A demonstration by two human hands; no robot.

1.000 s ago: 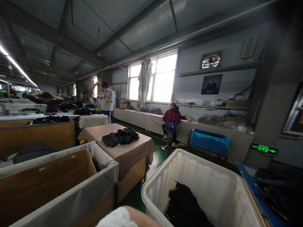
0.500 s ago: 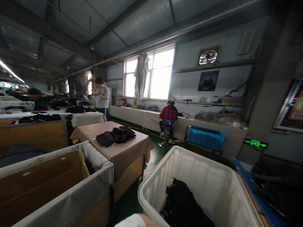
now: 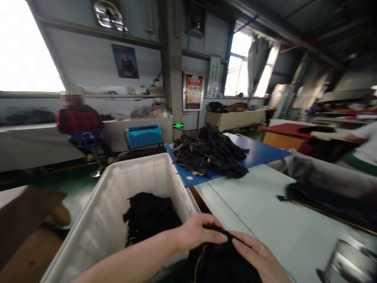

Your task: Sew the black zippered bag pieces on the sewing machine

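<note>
Low in the view, my left hand pinches the top edge of a black cloth piece between thumb and fingers. Close beside it, my right hand grips the same edge, thumb towards me. A gold-coloured line runs down the cloth's left side; its lower part falls outside the view. The cloth hangs at the near edge of a pale green table. To the left stands a white plastic bin with black fabric lying inside it. My left forearm crosses over the bin's near part.
A heap of black garment pieces lies on a blue board. More dark cloth rests at the right, near a blurred metal machine part. A person in a checked shirt sits at the back left; another person's sleeve shows at the right edge.
The view has swung right, bringing the pale green table into sight. Both my hands now show, gripping black cloth; before, only a bit of one arm appeared at the bottom edge.
</note>
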